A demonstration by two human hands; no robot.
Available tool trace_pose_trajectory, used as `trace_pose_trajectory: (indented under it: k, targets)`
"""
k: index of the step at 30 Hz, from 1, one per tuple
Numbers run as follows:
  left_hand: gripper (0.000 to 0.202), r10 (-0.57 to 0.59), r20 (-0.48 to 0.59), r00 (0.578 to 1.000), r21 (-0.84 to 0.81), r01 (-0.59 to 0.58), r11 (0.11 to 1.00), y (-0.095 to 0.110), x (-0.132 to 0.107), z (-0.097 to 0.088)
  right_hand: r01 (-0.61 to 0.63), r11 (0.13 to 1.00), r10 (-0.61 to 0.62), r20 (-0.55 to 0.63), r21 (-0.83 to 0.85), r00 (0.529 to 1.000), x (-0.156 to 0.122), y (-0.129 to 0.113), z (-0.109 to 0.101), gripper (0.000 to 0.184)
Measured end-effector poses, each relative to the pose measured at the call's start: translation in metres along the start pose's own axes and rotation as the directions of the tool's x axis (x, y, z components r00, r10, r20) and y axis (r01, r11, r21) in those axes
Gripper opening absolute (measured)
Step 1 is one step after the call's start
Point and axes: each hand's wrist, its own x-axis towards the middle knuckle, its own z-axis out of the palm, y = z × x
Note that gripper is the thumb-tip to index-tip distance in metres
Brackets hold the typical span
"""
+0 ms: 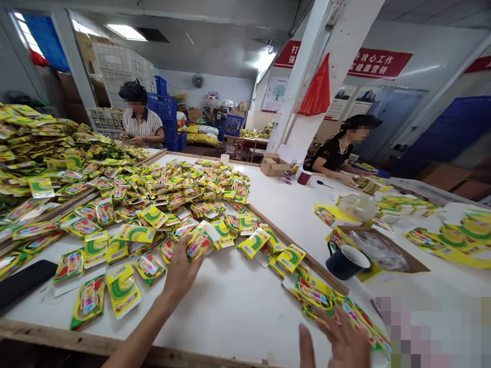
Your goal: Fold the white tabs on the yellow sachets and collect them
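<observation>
Near the middle of the white tabletop (222,312), my left hand (182,271) grips the edge of a small yellow-and-green printed packet (201,241) between thumb and fingers. That packet is tilted up at the front of the pile. At the lower right, my right hand (339,342) is slightly blurred, its thumb spread away from the fingers. Its fingertips reach over a row of similar packets (312,292) along the wooden strip; whether they touch is hard to tell. Loose packets (125,289) lie flat to the left of my left arm.
A large heap of packets (57,148) rises at the left behind a wooden divider. A dark phone-like slab (25,283) lies at the left edge. Beyond the right strip stand a dark mug (347,261) and an open box (383,250). Two other people sit at the tables.
</observation>
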Motion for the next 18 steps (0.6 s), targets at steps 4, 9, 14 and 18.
trace_pose_trajectory:
  k: [4,9,14,18]
  targets:
    - [0.051,-0.110,0.000,0.994,-0.195,0.108,0.975,0.024,-0.042,-0.009,0.150,0.988,-0.137,-0.244,0.036,0.960,0.054,-0.058,0.026,0.102]
    - [0.052,-0.214,-0.017,0.977,-0.320,0.198,0.926,0.046,-0.057,0.001,0.173,0.963,-0.175,-0.008,0.206,0.984,0.065,-0.089,0.053,0.065]
    - [0.056,-0.257,0.064,0.964,-0.391,0.261,0.883,0.056,-0.079,0.010,-0.152,0.957,0.020,0.465,0.249,0.885,-0.002,-0.066,0.091,0.050]
    - [0.062,-0.171,0.285,0.943,-0.508,0.300,0.807,0.056,-0.095,0.004,-0.532,0.800,0.262,0.636,0.278,0.726,-0.042,-0.044,0.107,0.057]
